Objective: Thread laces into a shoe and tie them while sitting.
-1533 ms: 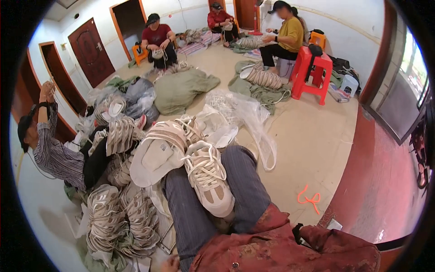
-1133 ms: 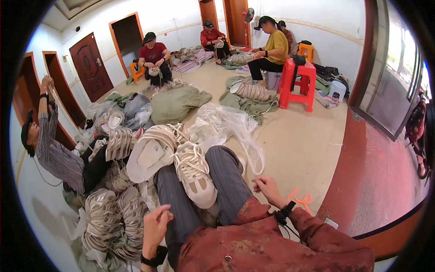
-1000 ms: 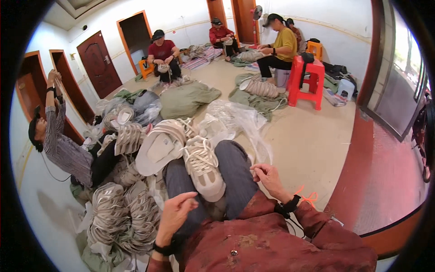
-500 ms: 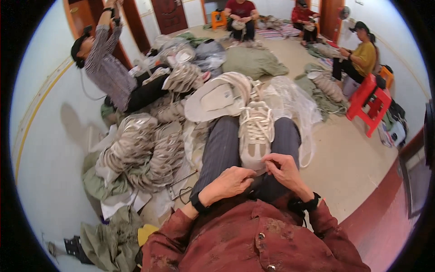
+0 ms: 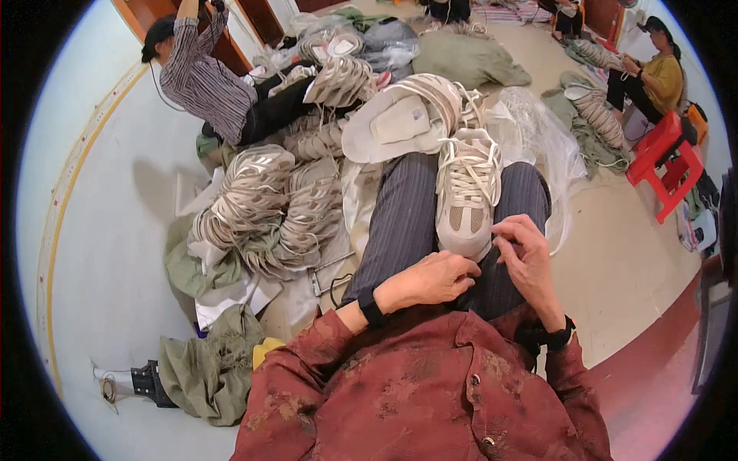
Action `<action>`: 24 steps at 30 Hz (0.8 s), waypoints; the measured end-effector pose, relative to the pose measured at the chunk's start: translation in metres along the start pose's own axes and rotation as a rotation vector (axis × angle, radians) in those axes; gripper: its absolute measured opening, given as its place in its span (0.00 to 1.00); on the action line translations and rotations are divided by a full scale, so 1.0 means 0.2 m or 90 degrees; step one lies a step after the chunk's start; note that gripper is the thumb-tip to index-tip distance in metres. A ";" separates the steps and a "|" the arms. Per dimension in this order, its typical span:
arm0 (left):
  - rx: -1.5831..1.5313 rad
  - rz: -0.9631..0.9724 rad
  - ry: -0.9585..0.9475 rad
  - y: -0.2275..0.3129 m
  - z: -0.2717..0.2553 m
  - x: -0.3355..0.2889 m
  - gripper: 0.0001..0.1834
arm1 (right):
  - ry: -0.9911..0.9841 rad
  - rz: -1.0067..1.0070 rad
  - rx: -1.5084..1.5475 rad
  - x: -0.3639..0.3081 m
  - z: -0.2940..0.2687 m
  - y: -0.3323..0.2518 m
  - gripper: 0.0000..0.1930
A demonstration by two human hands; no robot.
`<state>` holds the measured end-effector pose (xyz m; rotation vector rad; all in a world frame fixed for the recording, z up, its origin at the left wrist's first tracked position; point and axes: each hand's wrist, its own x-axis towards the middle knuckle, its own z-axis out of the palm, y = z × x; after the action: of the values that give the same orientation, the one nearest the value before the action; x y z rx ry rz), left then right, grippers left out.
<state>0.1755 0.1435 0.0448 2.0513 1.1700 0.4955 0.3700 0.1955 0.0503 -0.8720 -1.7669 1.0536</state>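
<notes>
A beige sneaker upper (image 5: 469,188) with pale laces lies between my knees, toe towards me. My left hand (image 5: 438,276) is closed just below its toe, the fingers curled and their tips together. Beside the toe on the right, my right hand (image 5: 529,250) is bent with thumb and forefinger close together. Whatever is between the fingers of either hand is too small to make out. Beyond my left knee, more pale uppers (image 5: 407,123) rest tilted on their side, touching the laced one.
Nested stacks of uppers (image 5: 242,196) lie on the floor at left, near a seated person in a striped shirt (image 5: 207,81). Green sacking (image 5: 469,58) lies ahead. Clear plastic (image 5: 530,138) hangs by my right knee. A red stool (image 5: 667,169) and a person in yellow (image 5: 661,77) are at right.
My view has tipped downward, so the room sits higher in the picture. My hands stay near the toe, the right one now slightly off it. The upper remains between my knees.
</notes>
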 end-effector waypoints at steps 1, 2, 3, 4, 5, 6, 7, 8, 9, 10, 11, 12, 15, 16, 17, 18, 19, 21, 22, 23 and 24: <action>-0.011 -0.009 -0.002 0.00 0.02 0.00 0.14 | -0.008 0.012 0.002 -0.01 0.00 -0.01 0.06; -0.008 -0.015 -0.008 0.00 0.01 0.01 0.14 | -0.007 0.011 -0.012 0.01 0.00 -0.01 0.06; -0.005 -0.022 -0.015 0.00 0.00 0.01 0.15 | -0.005 0.009 -0.025 0.02 0.00 -0.01 0.06; -0.009 -0.027 -0.017 0.00 -0.01 0.02 0.15 | -0.009 0.015 -0.023 0.03 0.00 -0.01 0.06; -0.012 -0.039 -0.013 0.02 -0.02 0.03 0.15 | -0.018 0.007 -0.046 0.05 -0.01 -0.01 0.06; -0.013 -0.050 -0.009 0.03 -0.04 0.04 0.15 | -0.026 -0.002 -0.068 0.06 -0.02 0.00 0.06; -0.012 -0.052 -0.010 0.03 -0.05 0.04 0.15 | -0.025 -0.002 -0.066 0.07 -0.03 0.01 0.06; -0.018 -0.063 -0.002 0.04 -0.05 0.05 0.15 | -0.028 -0.002 -0.061 0.08 -0.03 0.04 0.06; -0.020 -0.064 0.006 0.06 -0.05 0.04 0.15 | -0.022 -0.008 -0.061 0.08 -0.04 0.04 0.06; -0.018 -0.035 0.032 0.07 -0.04 0.04 0.14 | -0.016 -0.003 -0.059 0.07 -0.06 0.03 0.06; -0.023 -0.061 0.012 0.11 -0.06 0.05 0.15 | -0.017 -0.002 -0.061 0.07 -0.07 0.02 0.06; -0.036 -0.065 0.016 0.12 -0.06 0.04 0.15 | -0.026 -0.014 -0.070 0.08 -0.07 0.03 0.06; -0.074 -0.060 0.028 0.15 -0.04 0.02 0.16 | -0.047 -0.060 -0.080 0.07 -0.08 0.06 0.05; -0.079 -0.047 0.046 0.15 -0.02 0.02 0.16 | -0.040 -0.081 -0.067 0.06 -0.08 0.08 0.05; -0.085 -0.052 0.037 0.15 -0.01 0.02 0.16 | -0.049 -0.069 -0.066 0.05 -0.08 0.10 0.05; -0.094 -0.055 0.038 0.17 0.01 0.01 0.16 | -0.059 -0.068 -0.056 0.04 -0.09 0.09 0.05; -0.105 -0.058 0.039 0.19 0.01 0.01 0.16 | -0.069 -0.068 -0.045 0.04 -0.10 0.07 0.05; -0.083 -0.049 0.034 0.23 0.02 0.01 0.16 | -0.066 -0.064 -0.019 0.03 -0.11 0.11 0.05; -0.071 -0.044 0.029 0.24 0.03 0.00 0.16 | -0.070 -0.050 0.005 0.02 -0.11 0.14 0.04; -0.064 -0.046 0.032 0.25 0.04 -0.01 0.16 | -0.070 -0.057 0.010 0.02 -0.10 0.15 0.04; -0.070 -0.038 0.034 0.25 0.05 -0.03 0.16 | -0.081 -0.070 0.023 0.03 -0.10 0.16 0.04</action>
<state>0.2081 0.1186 0.0750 1.9148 1.2047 0.5767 0.3898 0.2198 0.0288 -0.6912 -1.8728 1.0850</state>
